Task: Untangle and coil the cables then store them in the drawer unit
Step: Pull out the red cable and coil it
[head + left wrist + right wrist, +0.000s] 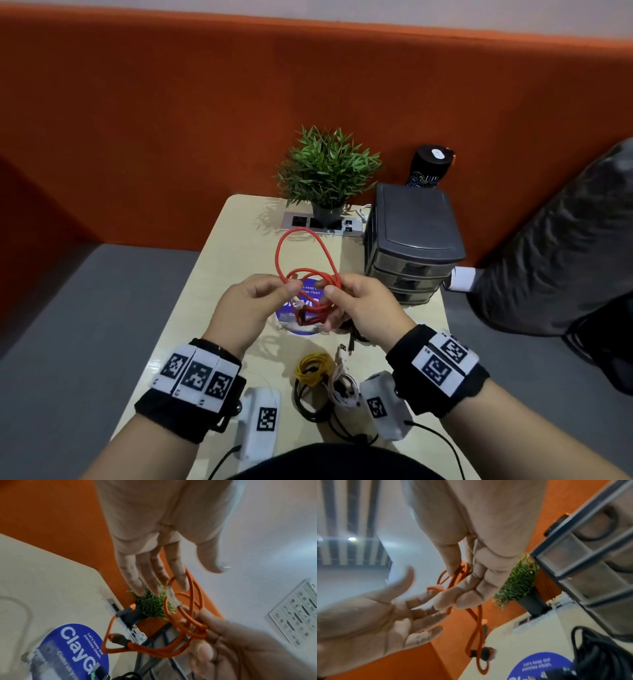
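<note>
Right hand (363, 305): thumb and curled fingers are pinching the gathered turns of the red cable (301, 260), which is being held in the air above the table (239, 246), between the two hands.

Left hand (257, 301): in the wrist views the fingers (132, 574) are lying nearly straight and slightly spread, tips touching one strand without closing on it; the head view reads more like a light pinch, so the contact is uncertain.

Red cable: one large loop is standing up and away from the fingers toward the plant (329, 168); the smaller turns and a dark plug end (120, 638) are hanging below the right hand's pinch. Judged: the right hand is anchoring, and the left is the one free to feed the loop.

Drawer unit (414, 240): standing to the right, nearer the right hand, drawers closed.

Remaining cables (318, 380): lying bundled on the table near the wrists.
</note>
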Motion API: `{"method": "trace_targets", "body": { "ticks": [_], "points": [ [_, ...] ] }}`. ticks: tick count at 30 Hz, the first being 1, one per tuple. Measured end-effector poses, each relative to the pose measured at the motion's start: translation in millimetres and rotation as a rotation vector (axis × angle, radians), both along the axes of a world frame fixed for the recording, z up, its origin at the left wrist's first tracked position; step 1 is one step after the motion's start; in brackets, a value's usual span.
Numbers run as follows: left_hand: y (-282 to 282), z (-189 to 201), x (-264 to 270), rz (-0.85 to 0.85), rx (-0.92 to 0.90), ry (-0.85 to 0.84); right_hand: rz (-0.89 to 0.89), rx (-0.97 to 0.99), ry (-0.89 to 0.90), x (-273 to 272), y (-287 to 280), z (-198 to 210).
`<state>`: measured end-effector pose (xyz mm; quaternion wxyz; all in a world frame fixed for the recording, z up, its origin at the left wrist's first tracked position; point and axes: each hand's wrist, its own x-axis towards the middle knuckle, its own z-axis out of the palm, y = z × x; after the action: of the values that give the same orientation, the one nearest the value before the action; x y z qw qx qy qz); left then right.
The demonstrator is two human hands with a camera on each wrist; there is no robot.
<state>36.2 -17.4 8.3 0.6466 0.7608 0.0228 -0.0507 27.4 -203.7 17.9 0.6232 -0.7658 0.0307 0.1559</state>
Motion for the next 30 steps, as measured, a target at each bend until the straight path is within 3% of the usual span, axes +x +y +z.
{"method": "trace_targets", "body": {
  "ticks": [3,6,10,12,15,17,23,27,30],
  "points": [
    [-5,2,-2,0.075,0.181,-0.072,-0.053,-0.112,-0.059,-7,-5,8],
    [-7,18,-6,0.135,-0.063,-0.094,-0.250,-0.189,-0.071,-8,-29,5],
    [-2,38,-12,0.059,-0.416,-0.041,-0.333,-0.309,-0.144,-13,-64,4],
    [3,39,-13,0.043,-0.285,-0.050,-0.368,-0.347,-0.172,-16,-75,4],
    [17,41,-11,0.062,0.127,-0.159,-0.505,-0.329,-0.220,-19,-93,3],
    [25,43,-11,0.076,0.233,-0.211,-0.561,-0.282,-0.211,-20,-107,4],
    [21,42,-14,0.051,0.226,-0.227,-0.427,-0.130,-0.154,-25,-109,11],
    [12,44,-16,0.022,0.113,-0.176,-0.209,-0.416,-0.291,-35,-104,18],
    [-1,52,-22,-0.068,-0.040,-0.130,0.146,-0.566,-0.260,-43,-99,28]
  ]
}}
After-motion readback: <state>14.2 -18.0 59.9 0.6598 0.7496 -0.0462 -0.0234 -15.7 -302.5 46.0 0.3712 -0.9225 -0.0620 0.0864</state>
